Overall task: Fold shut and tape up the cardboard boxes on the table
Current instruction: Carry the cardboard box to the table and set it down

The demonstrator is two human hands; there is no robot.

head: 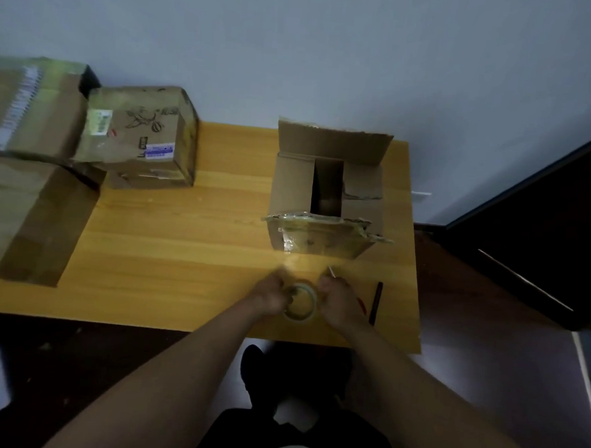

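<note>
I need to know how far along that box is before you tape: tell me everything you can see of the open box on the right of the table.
The open cardboard box is brown and worn, standing upright on the wooden table near its right edge. Its far flap stands up, two side flaps are folded in with a dark gap between them, and the near flap hangs down outside, covered in crinkled old tape. Neither hand touches it.

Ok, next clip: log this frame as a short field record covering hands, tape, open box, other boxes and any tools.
left hand: grips the tape roll
right hand: holds a thin tool, red handle showing; touches the roll's right side
tape roll: between both hands, near the table front edge
open box: far flap upright, side flaps folded in, gap between them, untaped
stacked boxes: closed, far left
black pen: lies right of the hands
</note>
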